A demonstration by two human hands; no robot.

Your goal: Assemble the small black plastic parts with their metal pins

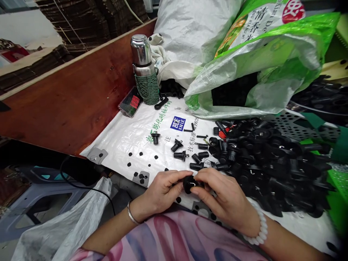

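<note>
Between my two hands, just over the front edge of the white sheet point(114, 145), is a round black plastic part point(188, 184). My left hand point(165, 188) pinches it from the left with thumb and fingertips. On the other side, my right hand point(217, 192) grips it with thumb and forefinger. My fingers cover some of the part. A large heap of similar black plastic parts point(272, 163) lies to the right of my hands. Several loose ones lie ahead on the sheet, among them a flanged black part point(155, 138) standing apart from the others.
A steel thermos point(141, 54) in a green net stands at the back beside a phone point(131, 102). A wooden board point(81, 87) borders the left. An open green-and-white bag point(244, 65) and a perforated basket point(299, 127) are behind the heap. A plastic stool point(49, 203) stands lower left.
</note>
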